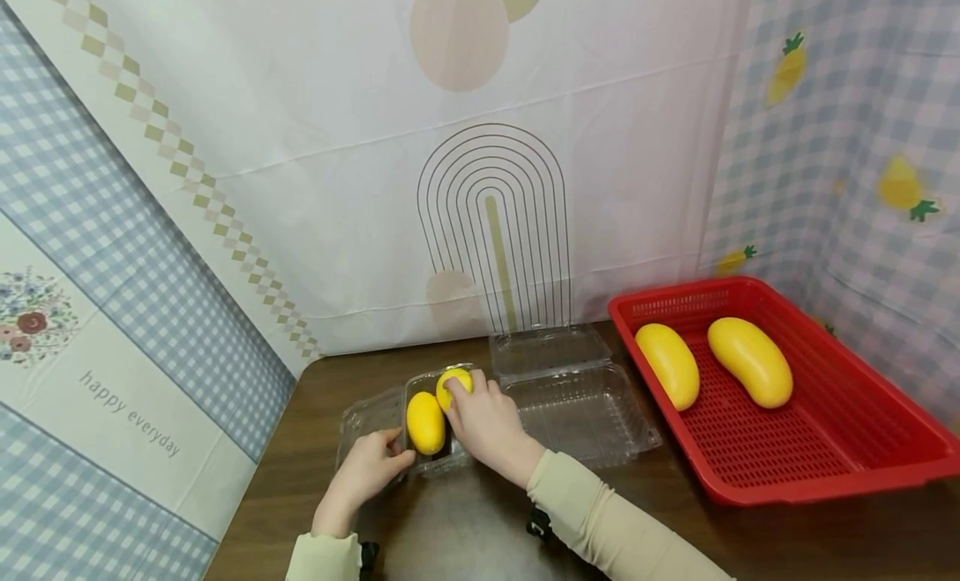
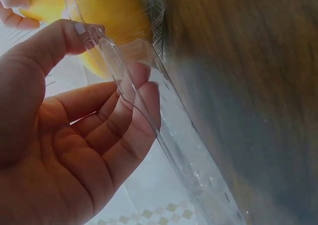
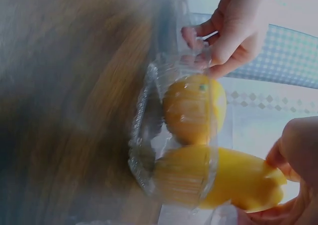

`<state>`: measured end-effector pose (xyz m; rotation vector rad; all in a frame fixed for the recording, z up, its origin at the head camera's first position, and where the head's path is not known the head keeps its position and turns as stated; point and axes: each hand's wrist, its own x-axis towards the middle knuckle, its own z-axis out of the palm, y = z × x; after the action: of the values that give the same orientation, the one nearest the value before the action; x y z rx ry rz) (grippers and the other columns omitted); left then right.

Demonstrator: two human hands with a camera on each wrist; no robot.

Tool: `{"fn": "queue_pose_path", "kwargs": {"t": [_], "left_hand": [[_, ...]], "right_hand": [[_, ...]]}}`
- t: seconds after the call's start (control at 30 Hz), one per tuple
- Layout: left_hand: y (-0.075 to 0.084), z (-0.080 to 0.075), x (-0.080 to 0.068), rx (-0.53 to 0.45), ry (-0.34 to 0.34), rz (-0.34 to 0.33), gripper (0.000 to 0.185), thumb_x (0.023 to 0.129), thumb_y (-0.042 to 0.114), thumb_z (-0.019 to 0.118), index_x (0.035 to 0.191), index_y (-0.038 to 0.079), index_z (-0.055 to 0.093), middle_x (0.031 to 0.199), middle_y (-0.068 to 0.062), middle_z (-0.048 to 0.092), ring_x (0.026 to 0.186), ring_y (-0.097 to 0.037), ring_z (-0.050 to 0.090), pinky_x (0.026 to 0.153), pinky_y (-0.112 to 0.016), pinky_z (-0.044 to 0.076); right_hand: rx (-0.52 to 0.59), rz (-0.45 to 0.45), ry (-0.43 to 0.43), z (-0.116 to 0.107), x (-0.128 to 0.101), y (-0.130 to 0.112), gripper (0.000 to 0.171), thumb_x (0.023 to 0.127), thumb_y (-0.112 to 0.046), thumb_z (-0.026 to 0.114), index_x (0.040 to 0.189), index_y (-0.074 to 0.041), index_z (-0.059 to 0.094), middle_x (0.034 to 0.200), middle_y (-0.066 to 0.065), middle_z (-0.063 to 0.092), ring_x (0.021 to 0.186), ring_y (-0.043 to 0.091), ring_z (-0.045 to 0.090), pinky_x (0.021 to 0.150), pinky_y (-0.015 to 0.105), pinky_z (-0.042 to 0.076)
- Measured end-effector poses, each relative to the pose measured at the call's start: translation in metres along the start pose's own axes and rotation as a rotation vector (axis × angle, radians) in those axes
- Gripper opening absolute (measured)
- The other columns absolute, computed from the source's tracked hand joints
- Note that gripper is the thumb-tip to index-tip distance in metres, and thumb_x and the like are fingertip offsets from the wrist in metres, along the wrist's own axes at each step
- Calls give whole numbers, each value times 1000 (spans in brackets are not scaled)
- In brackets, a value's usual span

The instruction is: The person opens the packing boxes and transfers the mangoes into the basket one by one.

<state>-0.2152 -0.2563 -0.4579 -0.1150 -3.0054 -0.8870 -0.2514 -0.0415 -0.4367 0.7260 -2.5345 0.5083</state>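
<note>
A clear plastic clamshell box point(image 1: 444, 463) stands on the brown table, its lid point(image 1: 369, 416) folded out to the left. One yellow mango point(image 1: 425, 423) lies in its left part. My right hand point(image 1: 487, 418) grips a second mango point(image 1: 454, 381) at its upper end. In the right wrist view, that mango's lower end is inside the box beside the first, while the held end sticks out above the rim. My left hand point(image 1: 367, 467) pinches the box's left edge, thumb on one side and fingers seen through the plastic in the left wrist view.
Another clear clamshell box point(image 1: 573, 414) stands open just to the right, its lid against the back curtain. A red basket point(image 1: 832, 485) farther right holds two larger mangoes point(image 1: 667, 366). Patterned cloth point(image 1: 360, 189) hangs behind and at both sides.
</note>
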Motion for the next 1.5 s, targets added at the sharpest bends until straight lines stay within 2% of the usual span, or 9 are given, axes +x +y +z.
{"fn": "queue_pose_path", "kwargs": {"t": [0.13,0.3,0.43,0.63,0.77,0.97,1.2,1.5], "left_hand": [[0,1,-1,0,8,4,48,84,17,72,121,-12,65,71,2,53,57,-11,46,59,-28,40],[1,0,-1,-16,1,4,45,85,17,72,120,-11,65,71,1,53,56,-11,46,58,-28,40],[1,0,0,-17,-3,1,42,86,17,71,117,-10,65,70,1,52,55,-11,45,57,-28,39],[2,0,0,-13,0,6,50,86,18,70,124,-13,62,70,1,52,56,-11,44,57,-28,38],[1,0,0,-21,-4,-8,54,88,20,70,128,-15,60,69,1,53,54,-11,45,54,-28,38],[-1,2,-2,-35,-10,-33,60,92,24,67,136,-15,53,64,2,52,51,-10,42,52,-28,38],[0,2,-4,-42,17,-15,59,93,22,67,136,-17,52,62,3,51,50,-10,42,52,-27,37],[2,3,-4,-38,25,-9,58,93,20,67,135,-17,52,60,2,50,49,-10,39,52,-27,35]], "right_hand": [[-3,-8,-4,4,5,2,31,99,-28,63,128,-16,62,119,21,57,73,26,62,48,33,49],[50,6,-86,10,12,8,40,97,-35,67,132,-17,57,122,22,51,79,27,62,50,33,51],[115,25,-145,13,17,12,49,92,-35,75,133,-20,54,120,23,49,83,28,62,54,34,53],[257,74,-187,11,21,17,46,93,-28,74,133,-20,53,117,22,50,88,31,63,63,39,55],[316,69,-194,7,22,20,46,93,-26,75,132,-20,53,117,21,51,89,30,63,68,40,55],[355,46,-174,-7,27,22,46,92,-27,76,131,-20,53,117,19,52,85,26,62,71,39,55],[418,57,-197,-33,33,27,45,92,-27,76,130,-22,53,119,17,51,83,25,61,69,37,54],[437,88,-164,-72,34,48,46,88,-22,78,127,-22,55,119,16,53,84,25,61,70,35,54]]}}
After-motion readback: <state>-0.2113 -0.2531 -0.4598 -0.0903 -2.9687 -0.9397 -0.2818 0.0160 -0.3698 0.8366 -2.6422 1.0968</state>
